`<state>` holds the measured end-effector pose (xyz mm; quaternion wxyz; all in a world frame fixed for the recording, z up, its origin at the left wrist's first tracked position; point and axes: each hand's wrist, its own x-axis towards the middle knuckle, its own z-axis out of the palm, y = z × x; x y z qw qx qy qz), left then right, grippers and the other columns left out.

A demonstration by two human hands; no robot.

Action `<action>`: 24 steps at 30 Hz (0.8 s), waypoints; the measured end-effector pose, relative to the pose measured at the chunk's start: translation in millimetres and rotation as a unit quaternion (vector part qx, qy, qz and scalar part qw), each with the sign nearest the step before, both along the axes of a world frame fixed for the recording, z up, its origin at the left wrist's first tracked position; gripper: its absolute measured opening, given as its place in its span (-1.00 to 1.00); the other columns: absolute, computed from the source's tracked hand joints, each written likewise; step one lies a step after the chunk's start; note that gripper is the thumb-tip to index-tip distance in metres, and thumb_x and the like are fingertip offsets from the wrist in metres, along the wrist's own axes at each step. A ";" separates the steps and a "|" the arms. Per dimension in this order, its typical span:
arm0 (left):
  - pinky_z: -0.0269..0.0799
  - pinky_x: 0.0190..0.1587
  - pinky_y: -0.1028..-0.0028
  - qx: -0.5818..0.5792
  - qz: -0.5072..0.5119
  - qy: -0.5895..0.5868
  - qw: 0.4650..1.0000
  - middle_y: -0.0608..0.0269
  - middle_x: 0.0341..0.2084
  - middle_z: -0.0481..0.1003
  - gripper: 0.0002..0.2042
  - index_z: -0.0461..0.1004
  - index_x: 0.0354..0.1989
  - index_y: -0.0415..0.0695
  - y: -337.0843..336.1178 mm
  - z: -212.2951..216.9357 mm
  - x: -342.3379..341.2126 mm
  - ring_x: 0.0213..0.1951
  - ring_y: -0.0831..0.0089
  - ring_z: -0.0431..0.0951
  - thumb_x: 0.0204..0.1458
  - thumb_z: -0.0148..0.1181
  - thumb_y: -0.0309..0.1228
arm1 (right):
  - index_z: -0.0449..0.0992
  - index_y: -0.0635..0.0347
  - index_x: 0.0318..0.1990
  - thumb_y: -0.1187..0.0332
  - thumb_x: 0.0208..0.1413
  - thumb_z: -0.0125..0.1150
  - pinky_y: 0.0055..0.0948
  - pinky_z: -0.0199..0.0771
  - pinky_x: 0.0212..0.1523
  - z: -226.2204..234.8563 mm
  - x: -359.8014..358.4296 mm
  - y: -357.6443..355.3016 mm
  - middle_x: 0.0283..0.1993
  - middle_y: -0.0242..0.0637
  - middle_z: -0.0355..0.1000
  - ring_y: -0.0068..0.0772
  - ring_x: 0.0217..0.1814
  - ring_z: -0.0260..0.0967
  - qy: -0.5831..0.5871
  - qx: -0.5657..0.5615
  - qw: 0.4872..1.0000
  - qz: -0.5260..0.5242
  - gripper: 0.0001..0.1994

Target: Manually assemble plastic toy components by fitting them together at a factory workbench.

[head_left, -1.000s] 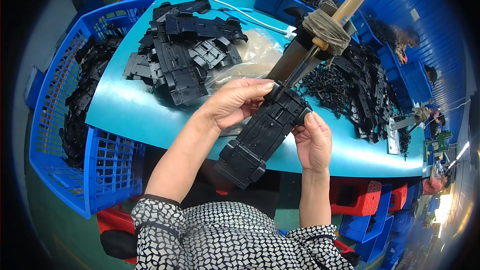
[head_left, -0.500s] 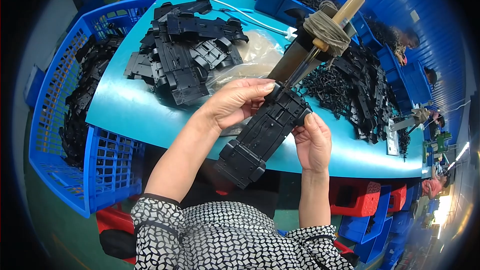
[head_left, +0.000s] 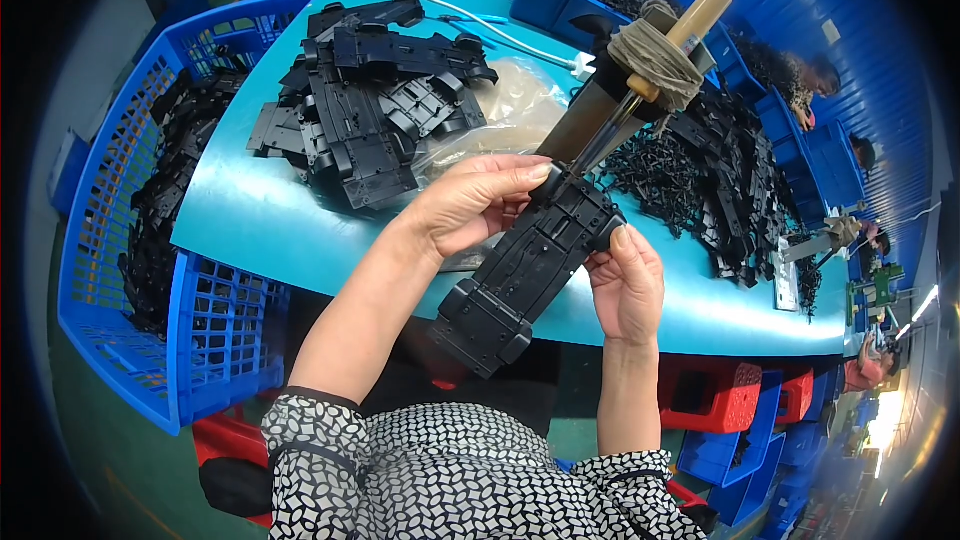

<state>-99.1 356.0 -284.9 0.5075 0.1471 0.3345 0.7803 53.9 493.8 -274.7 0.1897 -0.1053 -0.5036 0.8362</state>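
Between my hands is a black plastic toy-car chassis (head_left: 515, 278), tilted, its far end raised to the right. My left hand (head_left: 478, 202) pinches its upper left corner, the thumb lying along the edge. On the opposite side, my right hand (head_left: 625, 285) grips the upper right corner between thumb and fingers. The chassis's far end meets the tip of a soldering-iron-like tool (head_left: 650, 90) with a wooden handle, bound with grey cloth to a stand. Exactly where the tip touches is hard to see.
More black chassis (head_left: 370, 105) are heaped on the turquoise table (head_left: 250, 210) beside a clear plastic bag (head_left: 515, 110). Small black parts (head_left: 700, 180) are piled to the right. A blue crate (head_left: 175, 360) full of parts stands left; blue bins (head_left: 560, 15) line the back. Other people work far right.
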 end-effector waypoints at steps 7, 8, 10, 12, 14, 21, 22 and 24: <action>0.34 -0.34 0.68 -0.019 0.007 0.010 1.000 0.44 -0.41 0.46 -0.67 0.42 -0.08 -0.19 -2.7 -1.7 -0.4 -0.45 0.72 0.37 -0.02 0.21 -0.35 | 0.44 0.32 -0.16 0.31 0.13 0.05 -0.57 0.34 -0.21 -5.2 -2.6 -1.8 -0.26 -0.30 0.45 -0.56 -0.30 0.36 -0.024 -0.029 0.999 0.010 -0.76; 0.34 -0.34 0.68 -0.020 0.007 0.010 1.000 0.44 -0.41 0.46 -0.67 0.42 -0.08 -0.19 -2.9 -3.6 -0.5 -0.45 0.72 0.37 -0.02 0.21 -0.35 | 0.44 0.32 -0.16 0.31 0.13 0.05 -0.57 0.34 -0.21 -7.7 -3.2 -0.3 -0.26 -0.30 0.45 -0.56 -0.30 0.36 -0.024 -0.030 0.999 0.011 -0.76; 0.34 -0.34 0.68 -0.038 0.026 -0.001 0.999 0.44 -0.41 0.45 -0.66 0.41 -0.07 -0.20 -4.3 -7.6 -1.3 -0.45 0.72 0.36 -0.02 0.22 -0.36 | 0.44 0.29 -0.18 0.29 0.14 0.04 -0.56 0.35 -0.20 -11.9 -4.4 3.4 -0.27 -0.32 0.45 -0.57 -0.29 0.36 -0.046 -0.048 0.996 0.051 -0.77; 0.34 -0.34 0.68 -0.043 0.029 0.002 0.999 0.45 -0.41 0.45 -0.66 0.40 -0.07 -0.20 -6.6 -7.6 -3.9 -0.45 0.72 0.36 -0.02 0.22 -0.37 | 0.44 0.27 -0.20 0.30 0.14 0.05 -0.57 0.36 -0.23 -12.3 -8.1 3.2 -0.29 -0.34 0.45 -0.58 -0.31 0.36 -0.056 -0.056 0.996 0.048 -0.79; 0.34 -0.34 0.69 -0.047 0.039 0.001 0.998 0.45 -0.41 0.45 -0.68 0.41 -0.09 -0.17 -10.2 -4.7 -5.6 -0.44 0.73 0.35 -0.03 0.22 -0.37 | 0.44 0.26 -0.21 0.31 0.12 0.08 -0.58 0.37 -0.27 -14.6 -12.6 3.2 -0.32 -0.36 0.44 -0.58 -0.34 0.36 -0.046 -0.078 0.994 0.066 -0.81; 0.33 -0.33 0.72 -0.035 0.098 -0.008 0.995 0.47 -0.42 0.46 -0.75 0.44 -0.18 -0.14 -10.5 -8.2 -9.7 -0.44 0.77 0.34 -0.02 0.21 -0.35 | 0.44 0.27 -0.21 0.33 0.07 0.16 -0.57 0.38 -0.29 -11.9 -25.9 -8.1 -0.37 -0.37 0.43 -0.59 -0.38 0.36 -0.048 -0.115 0.992 0.025 -0.79; 0.33 -0.33 0.72 -0.035 0.098 -0.008 0.995 0.47 -0.42 0.46 -0.75 0.44 -0.18 -0.14 -10.6 -6.3 -9.2 -0.44 0.77 0.34 -0.02 0.21 -0.35 | 0.44 0.27 -0.21 0.32 0.06 0.17 -0.57 0.38 -0.29 -12.6 -26.4 -8.4 -0.36 -0.37 0.43 -0.59 -0.38 0.36 -0.041 -0.120 0.992 0.023 -0.78; 0.35 -0.32 0.71 -0.046 0.108 -0.003 0.993 0.46 -0.42 0.46 -0.76 0.44 -0.19 -0.14 -10.7 -0.2 -7.1 -0.43 0.76 0.36 -0.01 0.20 -0.34 | 0.44 0.27 -0.19 0.31 0.06 0.17 -0.57 0.37 -0.28 -11.6 -26.6 -9.6 -0.35 -0.36 0.44 -0.59 -0.38 0.36 -0.039 -0.122 0.992 0.021 -0.77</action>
